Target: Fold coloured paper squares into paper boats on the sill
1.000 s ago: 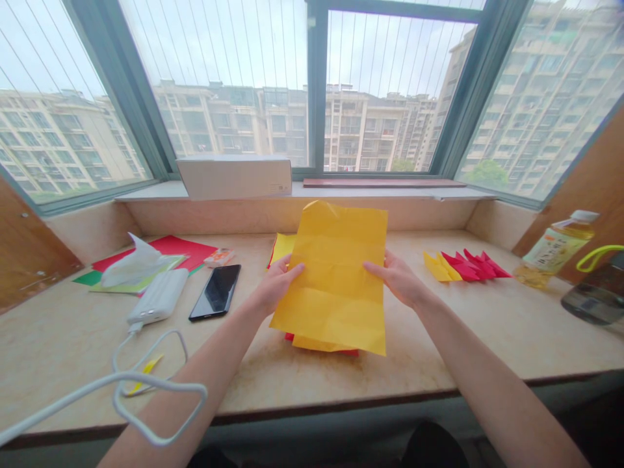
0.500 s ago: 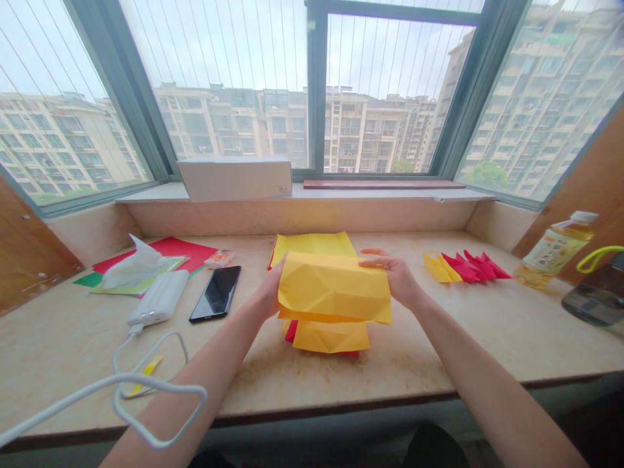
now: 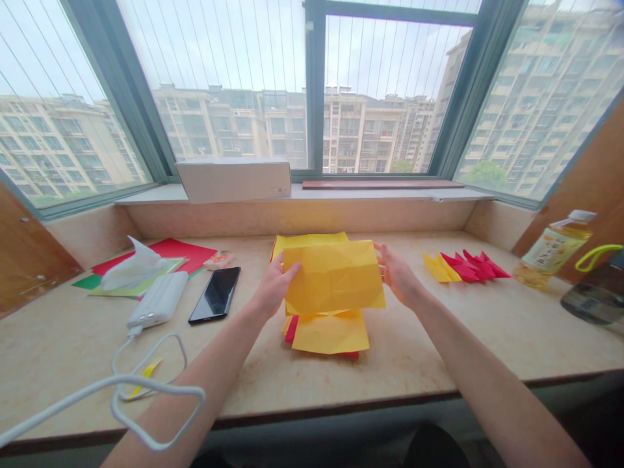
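A creased yellow sheet of paper (image 3: 334,278) is held up in front of me. My left hand (image 3: 275,285) pinches its left edge, thumb on the near face and fingers behind. At the right edge, my right hand (image 3: 392,272) has its fingers curled around the paper's side, partly hidden behind it. Below the raised sheet lies a stack of yellow paper (image 3: 331,335), with red paper (image 3: 291,330) sticking out at its left and lower edges. Behind, a flat yellow sheet (image 3: 312,240) rests on the counter.
Left are a phone (image 3: 215,296), a white power bank (image 3: 158,299) with a cable (image 3: 160,386), a tissue pack (image 3: 131,265) and red paper (image 3: 182,250). Folded yellow and red pieces (image 3: 463,267), a drink bottle (image 3: 553,250) and a dark cup (image 3: 592,296) stand right. A white box (image 3: 234,181) sits on the sill.
The yellow sheet has turned more upright and looks flatter. My left thumb now shows on its near face, and my right fingers have shifted from its top to its right edge.
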Demonstrator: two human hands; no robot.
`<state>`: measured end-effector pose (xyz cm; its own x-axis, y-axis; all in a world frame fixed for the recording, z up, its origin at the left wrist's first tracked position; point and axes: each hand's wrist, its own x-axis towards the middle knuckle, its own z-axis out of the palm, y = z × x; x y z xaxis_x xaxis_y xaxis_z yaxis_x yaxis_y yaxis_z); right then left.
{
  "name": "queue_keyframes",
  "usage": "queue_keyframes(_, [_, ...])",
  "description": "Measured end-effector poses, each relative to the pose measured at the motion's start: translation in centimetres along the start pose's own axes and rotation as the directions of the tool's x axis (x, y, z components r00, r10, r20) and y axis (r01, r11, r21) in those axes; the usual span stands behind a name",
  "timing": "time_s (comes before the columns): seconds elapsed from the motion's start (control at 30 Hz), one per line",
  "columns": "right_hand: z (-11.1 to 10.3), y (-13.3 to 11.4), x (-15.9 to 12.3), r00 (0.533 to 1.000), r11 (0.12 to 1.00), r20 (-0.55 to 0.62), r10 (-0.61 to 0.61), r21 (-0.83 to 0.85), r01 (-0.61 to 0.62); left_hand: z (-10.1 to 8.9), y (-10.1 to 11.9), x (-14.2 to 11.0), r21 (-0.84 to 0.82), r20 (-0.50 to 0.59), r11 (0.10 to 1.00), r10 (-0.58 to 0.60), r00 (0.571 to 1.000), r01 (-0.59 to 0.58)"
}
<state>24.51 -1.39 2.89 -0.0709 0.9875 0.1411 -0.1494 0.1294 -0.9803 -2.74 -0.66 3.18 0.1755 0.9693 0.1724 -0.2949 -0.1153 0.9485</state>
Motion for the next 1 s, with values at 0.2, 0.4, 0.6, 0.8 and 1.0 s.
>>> queue_keyframes(0.2, [0.3, 0.1, -0.3, 0.995, 0.991, 0.091, 0.050, -0.132, -0.038, -0.2, 0.1, 0.0, 0.035, -0.050, 0.998, 0.051, 0.997, -0.049])
queue_keyframes(0.4, [0.7, 0.2, -0.4, 0.991, 0.999, 0.132, -0.007, -0.051, 0.014, 0.5, 0.8, -0.6, 0.033, -0.025, 0.999, 0.023, 0.999, -0.022])
queue_keyframes(0.6, [1.5, 0.9, -0.3, 0.993, 0.993, 0.026, -0.114, -0.019, 0.114, 0.8, 0.6, -0.7, 0.079, 0.010, 0.994, 0.069, 0.998, -0.069])
queue_keyframes(0.8, [1.8, 1.5, -0.5, 0.981, 0.975, 0.029, -0.194, -0.109, 0.196, 0.4, -0.2, -0.3, 0.123, -0.022, 0.990, 0.078, 0.997, -0.074])
queue_keyframes(1.0, [2.2, 0.8, -1.0, 0.986, 0.985, 0.082, -0.148, -0.074, 0.154, 0.6, 0.1, -0.5, 0.131, -0.058, 0.989, 0.071, 0.996, -0.063])
